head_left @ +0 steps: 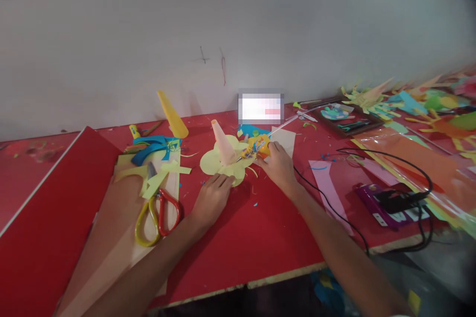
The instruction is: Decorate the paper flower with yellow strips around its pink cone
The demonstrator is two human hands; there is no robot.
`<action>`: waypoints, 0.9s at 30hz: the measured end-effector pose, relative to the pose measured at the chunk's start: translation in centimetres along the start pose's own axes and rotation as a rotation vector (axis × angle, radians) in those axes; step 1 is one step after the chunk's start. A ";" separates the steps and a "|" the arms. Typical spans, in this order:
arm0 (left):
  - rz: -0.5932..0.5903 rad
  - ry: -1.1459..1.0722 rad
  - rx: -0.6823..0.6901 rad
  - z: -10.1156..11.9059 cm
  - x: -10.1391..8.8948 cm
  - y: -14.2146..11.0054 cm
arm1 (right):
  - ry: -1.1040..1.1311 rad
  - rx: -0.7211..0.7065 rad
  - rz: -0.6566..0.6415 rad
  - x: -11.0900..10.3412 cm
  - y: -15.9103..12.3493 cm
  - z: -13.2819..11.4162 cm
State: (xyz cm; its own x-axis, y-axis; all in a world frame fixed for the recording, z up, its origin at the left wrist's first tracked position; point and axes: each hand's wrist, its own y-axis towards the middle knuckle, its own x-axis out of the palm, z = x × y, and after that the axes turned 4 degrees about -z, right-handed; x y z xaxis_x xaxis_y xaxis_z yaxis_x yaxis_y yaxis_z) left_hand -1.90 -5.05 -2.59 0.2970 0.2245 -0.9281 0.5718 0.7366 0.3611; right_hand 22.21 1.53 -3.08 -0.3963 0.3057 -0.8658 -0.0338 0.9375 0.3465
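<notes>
Glue gun (263, 144), in our right hand (277, 164), fingers clamped round. Paper flower (210, 161), our left hand (214, 195) touching, fingers together, pinch unclear.

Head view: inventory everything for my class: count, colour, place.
table: 1, red, centre
wall: 1, whitish, behind
flower: 1, pale yellow, centre
cone: 1, peach, on flower
second cone: 1, yellow, rear left
glue gun: 1, yellow, centre
scissors: 1, red and yellow handles, left
strips: several, blue, rear left
board: 1, red, far left
sheets: several, tan, left; orange, right
offcuts: at least 2, pink, right
box: 1, purple, right
cable: count unclear, black, right
tray: 1, brown, rear right
crafts: several, mixed, far right
left hand: 1, bare, touching flower
right hand: 1, bare, holding glue gun
</notes>
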 end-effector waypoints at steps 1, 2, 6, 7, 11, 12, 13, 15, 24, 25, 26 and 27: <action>0.030 -0.008 0.014 0.0 -0.1 -0.1 | -0.015 -0.008 0.001 0.1 0.0 -0.1; 0.051 -0.014 0.032 0.0 -0.3 -0.2 | -0.029 -0.017 0.001 0.1 -0.1 -0.2; 0.040 -0.012 0.073 0.6 -1.0 -0.5 | -0.067 -0.062 -0.011 0.4 -0.2 -0.5; 0.026 -0.007 0.074 0.7 -1.0 -0.5 | -0.068 -0.075 -0.016 0.4 -0.2 -0.6; -0.019 -0.006 0.053 0.8 -1.0 -0.7 | -0.053 -0.114 -0.041 0.7 -0.2 -1.0; -0.030 -0.010 0.049 0.8 -0.9 -0.8 | -0.052 -0.123 -0.053 0.7 -0.2 -1.1; -0.042 -0.008 0.049 0.7 -0.8 -0.8 | -0.052 -0.131 -0.065 0.8 -0.2 -1.2; -0.065 0.006 0.060 0.7 -0.7 -0.9 | -0.056 -0.148 -0.088 0.9 -0.2 -1.3; -0.068 0.022 0.078 0.6 -0.9 -0.6 | -0.082 -0.169 -0.125 0.8 -0.2 -1.3; -0.077 0.025 0.074 0.6 -0.9 -0.6 | -0.082 -0.169 -0.125 0.7 -0.2 -1.3; -0.087 0.027 0.072 0.6 -0.9 -0.7 | -0.082 -0.169 -0.125 0.7 -0.3 -1.3; -0.093 0.030 0.071 0.6 -0.9 -0.7 | -0.082 -0.169 -0.126 0.6 -0.3 -1.2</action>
State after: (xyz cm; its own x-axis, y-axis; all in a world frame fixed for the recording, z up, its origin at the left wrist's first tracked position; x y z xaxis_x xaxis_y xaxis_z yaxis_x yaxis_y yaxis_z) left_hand -2.07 -6.14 -1.97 0.2181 0.1772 -0.9597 0.6489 0.7082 0.2782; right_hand 20.83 1.28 -3.27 -0.3034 0.2067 -0.9302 -0.2340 0.9301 0.2830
